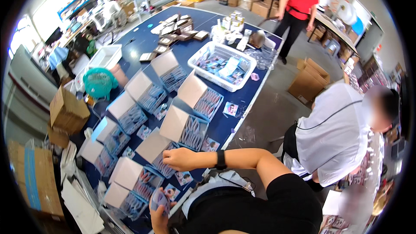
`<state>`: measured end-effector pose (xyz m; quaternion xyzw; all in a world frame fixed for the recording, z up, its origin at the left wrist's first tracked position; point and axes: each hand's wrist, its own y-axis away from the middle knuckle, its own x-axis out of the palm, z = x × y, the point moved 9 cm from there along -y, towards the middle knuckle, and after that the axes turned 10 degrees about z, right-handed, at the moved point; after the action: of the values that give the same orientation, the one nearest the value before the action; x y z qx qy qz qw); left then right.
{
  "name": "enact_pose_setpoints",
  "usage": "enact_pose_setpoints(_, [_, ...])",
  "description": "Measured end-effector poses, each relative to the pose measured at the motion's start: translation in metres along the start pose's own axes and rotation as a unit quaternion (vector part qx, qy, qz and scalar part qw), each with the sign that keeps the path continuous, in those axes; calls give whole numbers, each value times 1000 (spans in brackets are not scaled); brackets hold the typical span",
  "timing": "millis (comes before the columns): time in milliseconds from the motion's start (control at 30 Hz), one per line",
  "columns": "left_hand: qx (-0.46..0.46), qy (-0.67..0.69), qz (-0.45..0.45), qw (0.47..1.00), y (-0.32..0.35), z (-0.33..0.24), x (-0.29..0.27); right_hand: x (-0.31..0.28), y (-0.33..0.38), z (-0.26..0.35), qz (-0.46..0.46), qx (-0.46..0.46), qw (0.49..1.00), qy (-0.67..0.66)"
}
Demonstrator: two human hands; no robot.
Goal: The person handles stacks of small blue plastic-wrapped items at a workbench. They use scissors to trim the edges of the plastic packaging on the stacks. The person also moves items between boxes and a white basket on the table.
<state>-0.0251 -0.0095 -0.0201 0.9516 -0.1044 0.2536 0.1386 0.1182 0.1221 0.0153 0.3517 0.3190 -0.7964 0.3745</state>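
My left hand (159,220) is wrapped round a small bunch of bluish-purple flat packets (160,200) near the table's front edge. Over an open-lidded box (151,145) filled with upright packets, my right hand (180,159) has its fingers drawn together at the row. Whatever those fingers hold is too small or hidden to name. Beside it stands another open box (190,134) packed with wavy rows of packets. Small picture cards lie by the boxes, one card (184,177) just below my right hand and another card (172,192) near my left.
Several similar open boxes stand in rows leftward. A white basket (223,87) holds loose packets farther back. Dark small boxes (173,30) are piled at the far end. A teal fan (99,82) stands left. A person in white (333,130) sits close on my right; another in red (299,0) stands beyond.
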Motion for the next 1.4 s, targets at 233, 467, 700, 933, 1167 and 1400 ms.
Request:
enact_pose_setpoints(233, [55,-185,161,968,-27,-27,38,-64,10,116,55,-174,971,-158])
enact_pose_setpoints(467, [73,-306,225,922,-34,-46,72,-25,24,126,226,-142,964,-18])
enact_pose_setpoints(700, [49,-254,247,934,-35,-26,68,-26,22,114,253,-140,954,-78])
enact_pose_setpoints(933, [-39,16,254,966,-23,-3,65,-53,6,89,158,-102,924,-332])
enact_pose_setpoints(1167, [-35,62,272,960,-23,4,73,-47,7,76,157,-49,917,-363])
enact_pose_setpoints(1400, [-86,-31,264,960,-20,10,75,-41,32,93,142,-76,930,-329])
